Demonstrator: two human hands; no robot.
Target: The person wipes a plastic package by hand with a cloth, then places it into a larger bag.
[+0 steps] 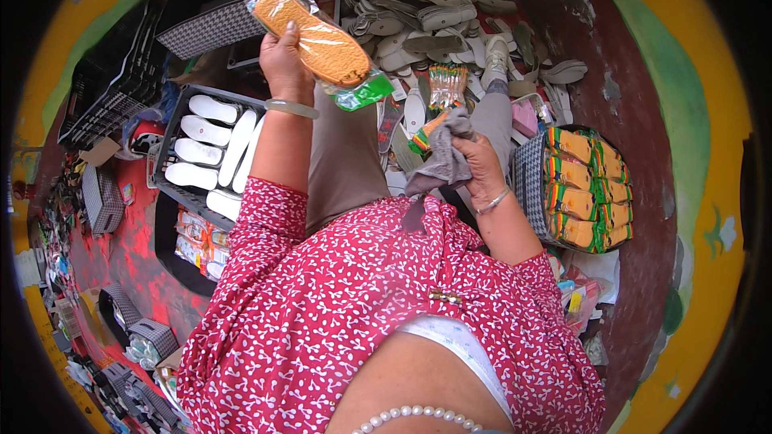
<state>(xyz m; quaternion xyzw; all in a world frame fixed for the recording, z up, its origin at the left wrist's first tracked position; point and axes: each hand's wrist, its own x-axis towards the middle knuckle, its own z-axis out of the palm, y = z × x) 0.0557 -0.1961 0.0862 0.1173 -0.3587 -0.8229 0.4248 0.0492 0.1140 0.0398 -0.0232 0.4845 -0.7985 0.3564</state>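
Note:
Raised at the upper left, my left hand (286, 64) grips a pair of orange-tan shoe insoles (315, 38) in a clear plastic packet with a green end. The thumb presses on the packet's face. My right hand (482, 167), lower and to the right, is closed round a crumpled grey cloth (441, 154). Just behind the cloth, part of another green-and-orange packet (424, 138) shows. A bundle of similar packets (447, 85) stands upright beyond it, between my legs.
To the left, a dark crate (178, 162) holds several white insoles. At the right, a checked basket (529, 185) is packed with orange insole packets. Loose pale insoles (445, 16) pile up ahead. Black crates (108, 72) and small checked boxes (103, 199) line the far left.

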